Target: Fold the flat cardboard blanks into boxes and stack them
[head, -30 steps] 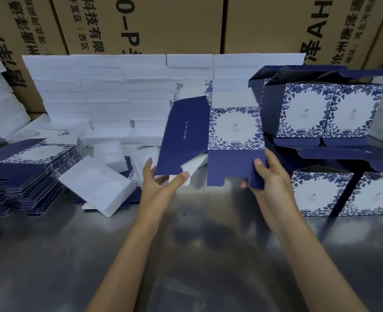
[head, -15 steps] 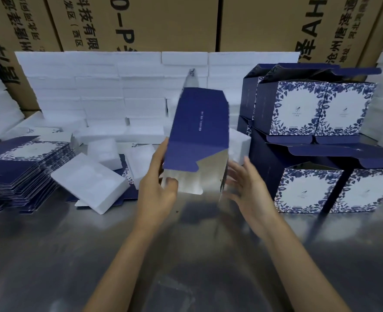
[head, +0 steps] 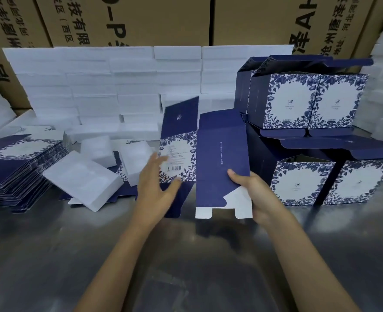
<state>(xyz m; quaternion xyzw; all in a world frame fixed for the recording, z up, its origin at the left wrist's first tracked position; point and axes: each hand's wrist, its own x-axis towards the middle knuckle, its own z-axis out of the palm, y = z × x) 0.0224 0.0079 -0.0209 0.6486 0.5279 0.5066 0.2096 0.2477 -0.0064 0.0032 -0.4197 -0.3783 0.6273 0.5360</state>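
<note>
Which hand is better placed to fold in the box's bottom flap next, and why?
Probably left. The right hand grips the half-opened box by its lower corner, while the left hand is open beside the bottom flaps.

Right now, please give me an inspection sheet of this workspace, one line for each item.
Surface: metal table, shiny, bare in front.
Job's things: half-opened box blank upright; flat blanks stack at left; folded boxes stacked in two tiers at right.
Clutter: loose white foam trays behind the left hand.
Hands: left hand open against the blank; right hand grips its right edge.
Cables: nothing seen.
Surroundings: white foam stacks, brown shipping cartons behind.
</note>
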